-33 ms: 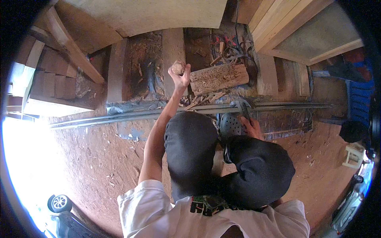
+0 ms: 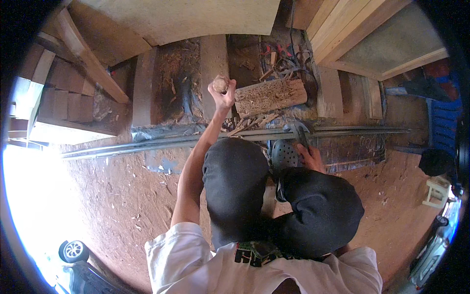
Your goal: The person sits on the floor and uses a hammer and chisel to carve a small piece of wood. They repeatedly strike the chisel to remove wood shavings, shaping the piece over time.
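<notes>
My left hand is stretched forward, closed round a pale, rough, round piece of wood, just left of a pitted, hole-riddled wood block. My right hand grips a dark-handled hammer, its head over the grey pipes near a dark perforated clog on my foot. Splintered scraps lie below the pitted block. My knees, in dark trousers, fill the lower middle.
A plywood sheet and framed panel border the far side. Long pipes cross before me. Leaning boards stand left, a blue chair and cream stool right. Cars show at both lower edges.
</notes>
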